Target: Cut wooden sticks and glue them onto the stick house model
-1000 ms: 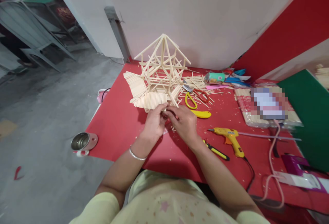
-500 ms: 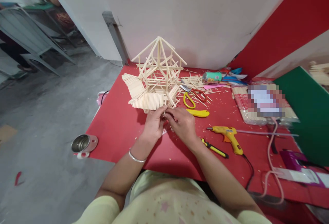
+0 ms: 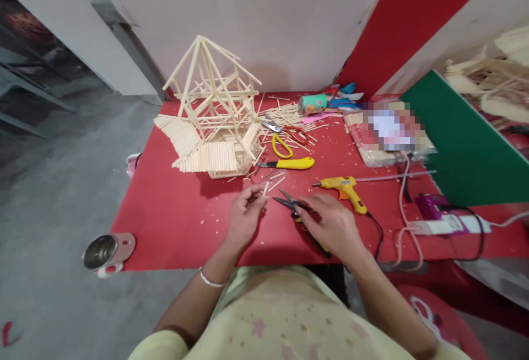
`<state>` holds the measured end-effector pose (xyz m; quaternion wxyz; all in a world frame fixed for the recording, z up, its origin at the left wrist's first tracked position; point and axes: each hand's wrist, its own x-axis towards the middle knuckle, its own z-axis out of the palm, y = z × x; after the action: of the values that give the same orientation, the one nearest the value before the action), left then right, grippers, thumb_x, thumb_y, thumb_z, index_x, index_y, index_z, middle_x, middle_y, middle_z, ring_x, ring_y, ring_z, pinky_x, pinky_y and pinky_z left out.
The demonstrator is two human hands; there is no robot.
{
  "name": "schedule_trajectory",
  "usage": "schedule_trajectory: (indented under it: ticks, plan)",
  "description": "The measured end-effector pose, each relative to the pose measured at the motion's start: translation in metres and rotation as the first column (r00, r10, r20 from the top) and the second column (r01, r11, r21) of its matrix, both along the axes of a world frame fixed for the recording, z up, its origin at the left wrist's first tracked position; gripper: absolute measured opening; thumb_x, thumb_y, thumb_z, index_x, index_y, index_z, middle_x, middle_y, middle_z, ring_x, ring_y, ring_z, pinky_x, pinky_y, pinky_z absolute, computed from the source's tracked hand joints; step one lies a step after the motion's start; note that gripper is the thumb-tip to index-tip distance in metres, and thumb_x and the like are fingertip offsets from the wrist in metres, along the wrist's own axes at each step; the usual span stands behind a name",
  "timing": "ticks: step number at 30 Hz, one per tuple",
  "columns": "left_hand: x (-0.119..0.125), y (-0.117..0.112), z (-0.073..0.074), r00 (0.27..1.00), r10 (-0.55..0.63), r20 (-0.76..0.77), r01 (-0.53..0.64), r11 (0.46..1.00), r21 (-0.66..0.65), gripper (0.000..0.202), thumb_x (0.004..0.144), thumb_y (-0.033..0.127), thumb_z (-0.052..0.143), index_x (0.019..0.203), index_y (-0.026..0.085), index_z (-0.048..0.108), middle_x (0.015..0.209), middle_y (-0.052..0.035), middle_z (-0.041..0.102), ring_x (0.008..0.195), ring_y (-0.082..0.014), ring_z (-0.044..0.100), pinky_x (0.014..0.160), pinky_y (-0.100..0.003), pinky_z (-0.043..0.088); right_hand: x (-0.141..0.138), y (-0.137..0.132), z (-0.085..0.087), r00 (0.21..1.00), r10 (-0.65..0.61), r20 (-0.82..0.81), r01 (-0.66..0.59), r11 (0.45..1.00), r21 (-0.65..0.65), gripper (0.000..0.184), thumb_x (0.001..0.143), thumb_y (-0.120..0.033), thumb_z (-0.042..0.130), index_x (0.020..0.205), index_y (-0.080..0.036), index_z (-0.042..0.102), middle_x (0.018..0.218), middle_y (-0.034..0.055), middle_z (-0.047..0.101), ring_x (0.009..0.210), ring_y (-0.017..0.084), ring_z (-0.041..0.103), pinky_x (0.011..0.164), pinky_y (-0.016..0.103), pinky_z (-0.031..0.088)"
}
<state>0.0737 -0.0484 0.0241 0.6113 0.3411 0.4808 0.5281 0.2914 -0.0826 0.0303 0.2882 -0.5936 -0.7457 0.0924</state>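
My left hand pinches a short wooden stick upright between thumb and fingers, over the front of the table. Just right of it, my right hand is closed on a pair of pliers. Their dark jaws are spread and point toward the stick without touching it; my fingers partly hide the handles. Behind my left hand stands a pavilion-like model made of wooden sticks, with an open roof frame and slatted panels. Small stick pieces lie between the model and my hands.
The red table also holds scissors, a yellow-handled knife, a glue gun, a green can and a stick pile. A metal cup sits at the left corner. Cables run along the right.
My hands have moved apart from close together before the model. The right hand now has pliers, and the stick in my left hand shows clearly. The view has swung right.
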Motion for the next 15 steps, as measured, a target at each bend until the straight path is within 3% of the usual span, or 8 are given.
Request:
schedule_trajectory:
  ticks: [2,5,8,12,15]
  plan:
    - [0.006,-0.002,0.002,0.998,-0.059,-0.012,0.059,0.998,0.005,0.031,0.074,0.030,0.089,0.104,0.025,0.081,0.079,-0.0006,0.070,0.063,-0.0103,0.056,0.060,-0.022,0.047,0.019,-0.020,-0.008,0.994,-0.049,0.098,0.051,0.999,-0.016,0.026,0.097,-0.037,0.064,0.116,-0.024,0.076,0.109,0.0091,0.077,0.101,0.026,0.072,0.085,0.038,0.057]
    - [0.015,-0.004,-0.003,0.988,-0.151,-0.028,0.152,0.988,0.038,0.022,0.080,0.035,0.085,0.099,0.023,0.082,0.077,-0.0016,0.069,0.062,-0.0103,0.056,0.060,-0.022,0.048,0.036,-0.041,-0.016,0.985,-0.113,0.134,0.119,0.992,-0.041,0.027,0.099,-0.038,0.062,0.117,-0.023,0.076,0.107,0.0088,0.077,0.097,0.025,0.072,0.083,0.036,0.056]
    - [0.023,-0.003,-0.010,0.980,-0.197,-0.010,0.198,0.979,0.055,0.024,0.083,0.043,0.082,0.091,0.020,0.080,0.072,-0.0015,0.066,0.061,-0.0105,0.059,0.058,-0.023,0.050,0.036,-0.038,-0.013,0.988,-0.107,0.110,0.113,0.993,-0.044,0.025,0.100,-0.038,0.061,0.113,-0.022,0.076,0.104,0.0076,0.077,0.095,0.023,0.071,0.085,0.034,0.054]
    - [0.029,0.006,-0.011,0.984,-0.176,0.012,0.175,0.983,0.053,0.032,0.080,0.046,0.084,0.090,0.016,0.075,0.073,-0.0010,0.068,0.058,-0.0101,0.061,0.053,-0.022,0.050,0.022,0.011,0.006,0.983,-0.053,0.175,0.070,0.994,-0.088,0.032,0.105,-0.037,0.050,0.109,-0.020,0.077,0.107,0.0093,0.075,0.101,0.022,0.068,0.090,0.033,0.050]
    - [0.033,0.018,-0.005,0.988,-0.147,0.047,0.141,0.984,0.106,0.034,0.081,0.044,0.084,0.093,0.016,0.070,0.074,-0.0004,0.069,0.057,-0.0100,0.063,0.052,-0.021,0.052,0.011,0.067,0.013,0.938,-0.007,0.347,0.047,0.993,-0.108,0.036,0.105,-0.036,0.049,0.126,-0.019,0.072,0.119,0.0126,0.072,0.113,0.026,0.062,0.095,0.036,0.046]
